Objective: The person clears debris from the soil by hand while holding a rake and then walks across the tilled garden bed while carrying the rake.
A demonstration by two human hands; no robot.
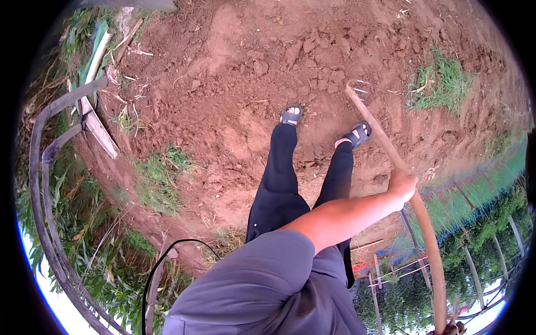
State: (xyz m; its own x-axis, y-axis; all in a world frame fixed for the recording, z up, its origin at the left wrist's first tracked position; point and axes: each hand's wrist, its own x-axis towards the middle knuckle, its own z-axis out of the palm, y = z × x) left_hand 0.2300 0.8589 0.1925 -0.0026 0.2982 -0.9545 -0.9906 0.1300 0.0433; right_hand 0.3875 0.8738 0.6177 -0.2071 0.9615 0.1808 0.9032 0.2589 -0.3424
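Left hand (403,185) closed around the wooden handle of a rake (428,234), tined head just beyond the right sandal (357,134), over reddish soil (234,72), grass tuft (441,84) nearby, right hand's grip impossible to tell

The left hand (403,185), reaching across the body from a grey short sleeve (273,254), closes around a long, curved, light-brown wooden handle (429,240). Pale metal prongs (360,86) show at its far end, over reddish-brown, clumpy soil (234,72); contact with the ground is unclear. Nearby stand two feet in dark open-toed sandals (357,134), below black trousers (282,167). A green grass tuft (441,84) lies right of the prongs, and dark curved poles (38,167) frame leafy plants at left.
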